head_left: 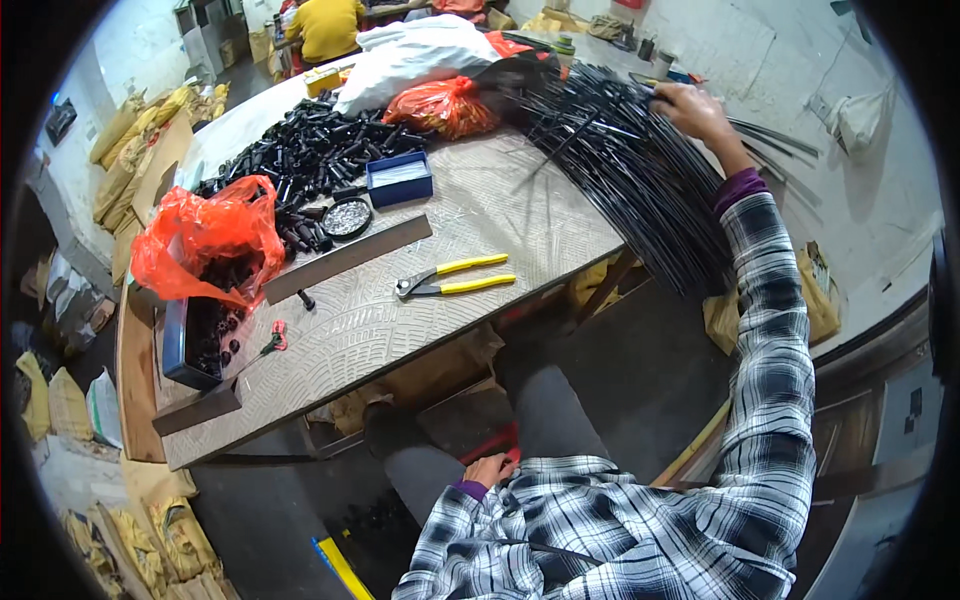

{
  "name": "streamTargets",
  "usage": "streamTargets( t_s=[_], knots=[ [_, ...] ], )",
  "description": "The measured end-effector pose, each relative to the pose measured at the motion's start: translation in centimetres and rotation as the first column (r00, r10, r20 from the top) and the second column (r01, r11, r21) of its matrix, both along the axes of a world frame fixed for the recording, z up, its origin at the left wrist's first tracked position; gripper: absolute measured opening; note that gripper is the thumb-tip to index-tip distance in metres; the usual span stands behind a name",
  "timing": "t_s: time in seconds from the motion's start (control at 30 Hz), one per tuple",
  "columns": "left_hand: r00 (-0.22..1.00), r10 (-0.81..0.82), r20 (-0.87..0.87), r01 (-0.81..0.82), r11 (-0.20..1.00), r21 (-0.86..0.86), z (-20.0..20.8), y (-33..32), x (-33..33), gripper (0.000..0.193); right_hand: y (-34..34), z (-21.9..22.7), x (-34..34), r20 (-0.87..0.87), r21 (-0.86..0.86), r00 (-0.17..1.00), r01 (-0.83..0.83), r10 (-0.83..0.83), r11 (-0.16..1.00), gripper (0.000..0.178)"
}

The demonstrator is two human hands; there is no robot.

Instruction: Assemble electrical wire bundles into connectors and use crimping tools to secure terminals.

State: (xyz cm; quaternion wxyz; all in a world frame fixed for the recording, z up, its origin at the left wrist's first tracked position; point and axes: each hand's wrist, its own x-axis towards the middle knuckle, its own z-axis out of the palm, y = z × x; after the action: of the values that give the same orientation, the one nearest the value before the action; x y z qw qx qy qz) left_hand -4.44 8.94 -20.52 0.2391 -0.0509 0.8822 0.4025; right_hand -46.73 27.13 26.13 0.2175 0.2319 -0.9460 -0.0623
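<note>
My right hand (693, 112) reaches out over a big bundle of long thin black rods (650, 170) on the right of the table. Its fingers are closed around rods in the bundle; motion blurs the rods near it. The bundle's near ends hang past the table edge. Down at my lap, my left hand (487, 470) has its fingers curled beside a red object (497, 440); what they hold, if anything, is hidden. Yellow-handled pincers (455, 277) lie on the table in front of me, apart from both hands.
Short black tubular parts (300, 150) heap up at the table's left, near a blue box (398, 180) and a round dish (346, 217). A red plastic bag (215, 240) sits over another box. White (420, 55) and red bags (445, 108) stand behind. A person in yellow (328, 30) sits beyond.
</note>
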Motion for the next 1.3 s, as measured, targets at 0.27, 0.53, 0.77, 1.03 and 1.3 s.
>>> streamTargets(
  t_s=[0.27,0.53,0.77,1.03,1.3],
  knots=[
    [0.996,0.083,-0.041,-0.080,0.995,0.065,0.2,-0.4,0.6,0.038,-4.0,0.5,-5.7,-0.355,-0.570,0.927,-0.319,0.123,0.758,0.038],
    [0.959,0.283,-0.027,-0.271,0.939,0.212,0.9,-0.7,0.9,0.033,-12.2,-5.8,-1.2,-0.400,-0.878,0.889,-0.441,0.221,0.184,0.031],
    [0.743,0.152,-0.652,-0.041,0.982,0.182,16.8,-1.7,-3.7,0.019,-14.7,-12.1,-0.2,-0.194,-0.840,0.778,-0.446,0.598,0.308,0.015],
    [0.434,0.610,-0.663,0.029,0.726,0.687,35.0,-1.9,-16.5,0.037,-15.6,-5.6,6.7,0.138,-0.802,0.706,-0.332,0.694,0.497,0.028],
    [0.494,0.839,-0.228,-0.002,0.263,0.965,40.5,-9.7,-21.3,0.014,-12.3,-12.6,19.0,0.253,-0.961,0.264,-0.041,0.931,0.273,0.044]
  ],
)
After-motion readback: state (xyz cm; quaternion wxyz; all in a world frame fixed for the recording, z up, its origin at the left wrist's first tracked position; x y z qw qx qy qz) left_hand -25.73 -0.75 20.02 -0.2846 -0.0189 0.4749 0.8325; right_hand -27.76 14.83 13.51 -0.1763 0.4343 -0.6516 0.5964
